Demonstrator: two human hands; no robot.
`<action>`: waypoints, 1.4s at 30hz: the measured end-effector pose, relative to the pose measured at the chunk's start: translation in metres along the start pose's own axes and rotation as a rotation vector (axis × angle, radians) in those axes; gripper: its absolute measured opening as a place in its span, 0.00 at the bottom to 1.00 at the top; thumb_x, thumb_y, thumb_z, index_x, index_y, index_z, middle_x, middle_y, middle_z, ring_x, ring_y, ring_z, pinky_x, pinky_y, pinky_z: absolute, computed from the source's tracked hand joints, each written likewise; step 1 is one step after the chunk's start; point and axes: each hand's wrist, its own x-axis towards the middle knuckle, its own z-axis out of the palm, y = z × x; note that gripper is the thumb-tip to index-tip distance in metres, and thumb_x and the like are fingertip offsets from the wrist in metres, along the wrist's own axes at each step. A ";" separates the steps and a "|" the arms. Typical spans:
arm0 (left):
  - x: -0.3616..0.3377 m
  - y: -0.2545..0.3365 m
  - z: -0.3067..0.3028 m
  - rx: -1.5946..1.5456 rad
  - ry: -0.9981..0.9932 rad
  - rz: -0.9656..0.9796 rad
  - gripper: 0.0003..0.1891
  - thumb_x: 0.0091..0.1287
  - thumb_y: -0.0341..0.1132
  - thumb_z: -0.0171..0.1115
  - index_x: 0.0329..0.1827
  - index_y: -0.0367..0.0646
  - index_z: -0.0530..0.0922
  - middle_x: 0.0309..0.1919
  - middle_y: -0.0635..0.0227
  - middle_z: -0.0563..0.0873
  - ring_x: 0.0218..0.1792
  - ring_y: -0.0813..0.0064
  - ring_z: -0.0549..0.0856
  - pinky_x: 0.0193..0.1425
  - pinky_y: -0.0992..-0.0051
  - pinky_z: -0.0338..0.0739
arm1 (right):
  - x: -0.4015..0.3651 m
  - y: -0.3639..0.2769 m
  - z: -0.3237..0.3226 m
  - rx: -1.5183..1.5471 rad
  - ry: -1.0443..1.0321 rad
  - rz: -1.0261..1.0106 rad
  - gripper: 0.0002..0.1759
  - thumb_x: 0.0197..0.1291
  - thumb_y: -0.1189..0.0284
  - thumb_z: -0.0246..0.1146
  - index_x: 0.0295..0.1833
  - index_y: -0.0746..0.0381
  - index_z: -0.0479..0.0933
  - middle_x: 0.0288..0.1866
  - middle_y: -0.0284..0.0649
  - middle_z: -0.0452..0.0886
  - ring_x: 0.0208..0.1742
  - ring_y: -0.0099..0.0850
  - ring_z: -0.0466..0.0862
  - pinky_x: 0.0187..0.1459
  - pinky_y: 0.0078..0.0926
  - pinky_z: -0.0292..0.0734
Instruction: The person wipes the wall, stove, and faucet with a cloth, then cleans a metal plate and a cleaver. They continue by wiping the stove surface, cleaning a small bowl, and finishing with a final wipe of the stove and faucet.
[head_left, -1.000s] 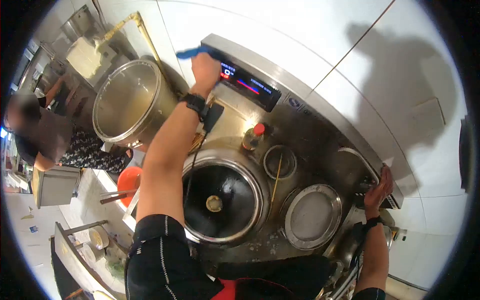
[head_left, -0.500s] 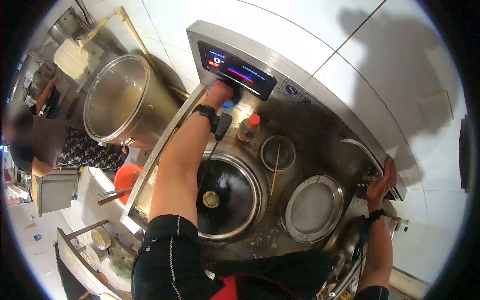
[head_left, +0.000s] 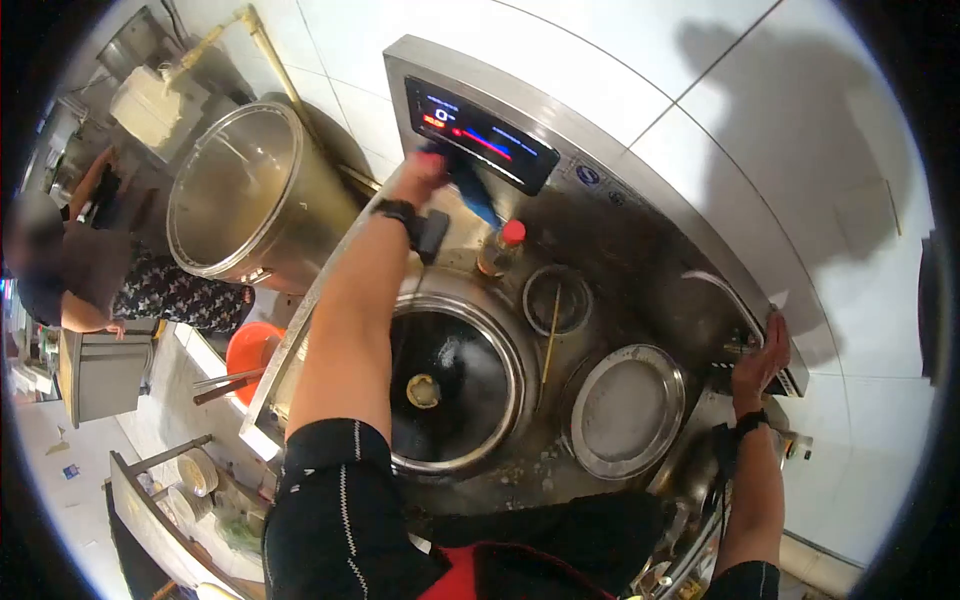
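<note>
My left hand, a little blurred, is closed on a dark blue cloth just below the lit control panel. The cloth trails down to the right across the steel surface. A red-capped bottle stands just beyond its lower end. My right hand rests with outstretched fingers on the right end of the steel stove back, beside a curved pipe. Below my left forearm sits a round pot of dark liquid with a small pale ring-shaped piece in it.
A large steel stockpot stands to the left, beyond the counter's raised edge. On the steel top are a small round pan with a thin stick and a metal-rimmed round basin. Another person is at far left, near an orange bucket.
My left hand has moved up and left along the panel's lower edge, and more of the blue cloth now shows to its right. My right hand stays in place.
</note>
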 end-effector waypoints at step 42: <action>-0.010 -0.007 0.144 0.300 -0.116 -0.697 0.13 0.70 0.26 0.53 0.56 0.37 0.75 0.49 0.54 0.83 0.50 0.65 0.83 0.58 0.67 0.81 | 0.008 -0.015 -0.013 0.017 -0.068 0.089 0.39 0.43 0.80 0.54 0.69 0.65 0.64 0.68 0.49 0.68 0.72 0.45 0.62 0.72 0.44 0.49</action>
